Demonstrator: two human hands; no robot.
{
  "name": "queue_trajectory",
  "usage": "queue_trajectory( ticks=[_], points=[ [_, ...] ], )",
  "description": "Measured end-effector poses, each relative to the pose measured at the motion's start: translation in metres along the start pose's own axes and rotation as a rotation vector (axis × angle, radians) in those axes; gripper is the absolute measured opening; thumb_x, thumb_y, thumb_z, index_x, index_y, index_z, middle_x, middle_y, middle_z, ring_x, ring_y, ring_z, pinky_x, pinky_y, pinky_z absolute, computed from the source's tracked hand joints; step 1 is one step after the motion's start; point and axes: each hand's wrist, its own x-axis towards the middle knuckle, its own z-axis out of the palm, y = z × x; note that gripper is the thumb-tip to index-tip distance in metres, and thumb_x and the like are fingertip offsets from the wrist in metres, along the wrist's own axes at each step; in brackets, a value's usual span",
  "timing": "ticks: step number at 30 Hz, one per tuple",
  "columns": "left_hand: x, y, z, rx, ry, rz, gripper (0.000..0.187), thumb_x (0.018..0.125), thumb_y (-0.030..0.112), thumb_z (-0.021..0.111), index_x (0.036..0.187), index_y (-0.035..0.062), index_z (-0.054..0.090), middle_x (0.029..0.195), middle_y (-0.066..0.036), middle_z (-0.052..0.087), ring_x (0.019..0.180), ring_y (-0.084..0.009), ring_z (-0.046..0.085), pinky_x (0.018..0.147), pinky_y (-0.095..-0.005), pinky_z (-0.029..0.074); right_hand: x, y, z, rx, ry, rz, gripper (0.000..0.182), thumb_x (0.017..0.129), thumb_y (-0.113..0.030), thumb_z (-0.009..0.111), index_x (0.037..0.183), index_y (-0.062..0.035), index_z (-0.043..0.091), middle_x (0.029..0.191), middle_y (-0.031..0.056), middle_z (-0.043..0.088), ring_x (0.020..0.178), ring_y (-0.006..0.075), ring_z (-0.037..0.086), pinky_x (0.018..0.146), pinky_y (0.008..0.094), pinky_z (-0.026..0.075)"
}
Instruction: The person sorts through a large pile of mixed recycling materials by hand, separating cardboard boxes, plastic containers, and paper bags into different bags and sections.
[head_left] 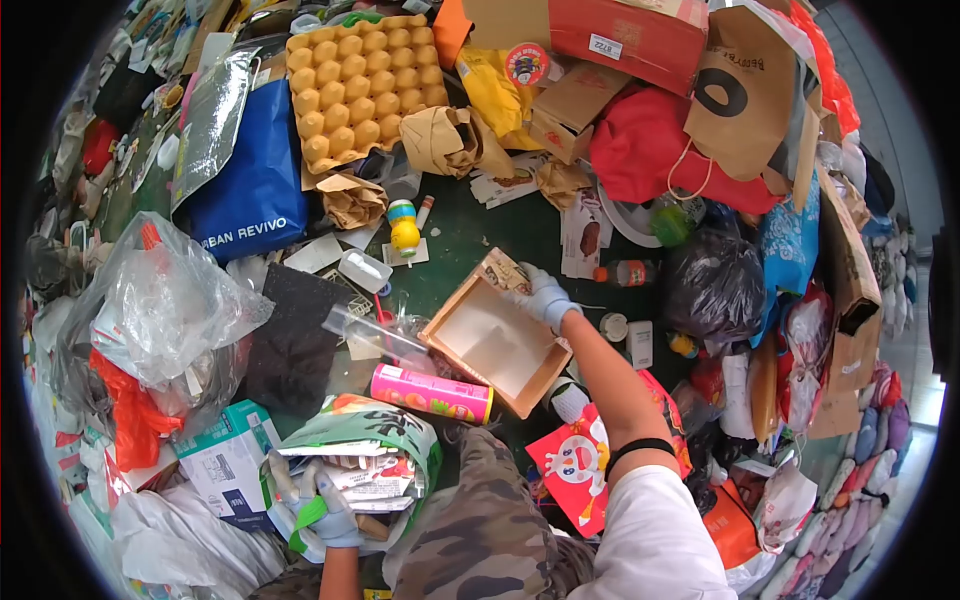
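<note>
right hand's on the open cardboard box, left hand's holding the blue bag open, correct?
Not quite. In the head view the right hand is on the open cardboard box, but the left hand holds open a green and white bag; the blue bag lies untouched farther away.

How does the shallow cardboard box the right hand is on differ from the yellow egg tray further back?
The cardboard box is flat-bottomed with a plain white inside; the egg tray is yellow and covered in rounded bumps. The right hand grips the box's far edge, tilting it, while the tray lies untouched on the pile. The box looks smaller. Both are empty and roughly rectangular.
</note>
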Motion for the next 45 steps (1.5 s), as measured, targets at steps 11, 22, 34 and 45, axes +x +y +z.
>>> queue_trajectory(
  ticks=[11, 22, 34, 45],
  points=[
    [0.000, 0.000, 0.003, -0.150, -0.007, -0.038, 0.031, 0.093, 0.027, 0.037, 0.091, 0.0015, 0.053, 0.138, -0.026, 0.026, 0.125, -0.0399, 0.031, 0.102, -0.0464, 0.025, 0.074, 0.039, -0.065, -0.069, 0.144, 0.799, 0.084, 0.067, -0.039, 0.073, 0.131, -0.0030, 0.033, 0.133, 0.0213, 0.037, 0.125, 0.0339, 0.036, 0.100, 0.0408, 0.036],
    [-0.002, 0.002, -0.003, -0.026, -0.017, -0.015, 0.034, 0.092, 0.030, 0.039, 0.086, 0.0002, 0.056, 0.137, -0.026, 0.029, 0.122, -0.0386, 0.035, 0.100, -0.0442, 0.030, -0.011, 0.042, -0.043, -0.077, -0.063, -0.040, 0.035, 0.074, -0.017, 0.054, 0.108, -0.0265, 0.060, 0.094, 0.0136, 0.062, 0.089, 0.0303, 0.060, 0.078, 0.0395, 0.048],
    [-0.002, -0.005, -0.001, -0.070, -0.030, -0.034, 0.026, 0.093, 0.027, 0.038, 0.097, 0.0043, 0.051, 0.137, -0.025, 0.028, 0.122, -0.0387, 0.035, 0.101, -0.0443, 0.027, 0.172, -0.062, -0.063, -0.515, 0.064, -0.319, 0.032, 0.070, -0.027, 0.064, 0.093, -0.0053, 0.067, 0.127, 0.0149, 0.047, 0.115, 0.0302, 0.047, 0.090, 0.0357, 0.043],
    [0.000, 0.008, 0.000, -0.093, 0.018, -0.107, 0.037, 0.091, 0.034, 0.041, 0.087, -0.0005, 0.051, 0.137, -0.025, 0.028, 0.123, -0.0373, 0.035, 0.101, -0.0436, 0.028, 0.068, -0.001, -0.038, -0.372, -0.478, -0.252, 0.061, 0.069, -0.024, 0.063, 0.124, -0.0044, 0.046, 0.124, 0.0186, 0.049, 0.110, 0.0274, 0.052, 0.092, 0.0346, 0.042]
  ],
)
